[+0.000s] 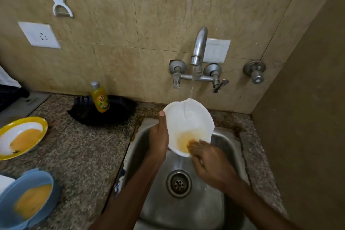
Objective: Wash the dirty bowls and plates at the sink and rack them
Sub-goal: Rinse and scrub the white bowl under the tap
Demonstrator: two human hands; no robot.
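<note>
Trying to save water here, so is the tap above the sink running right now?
On. A thin stream falls from the tap onto the far inner side of the white bowl and spreads down it.

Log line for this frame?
rinsing white bowl | left hand grips rim | right hand rubs inside | tap running | yellow plate, blue bowl dirty

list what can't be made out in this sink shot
Head view only.
left hand: fingers hidden behind the round white bowl; only the thumb shows.
stacked blue bowls: blurred, cut off by left and bottom edges; count unclear.
yellow-rimmed white plate: cut off by left edge.
small blue-and-white thing at the steel sink's left rim: mostly hidden by the left forearm.
</note>
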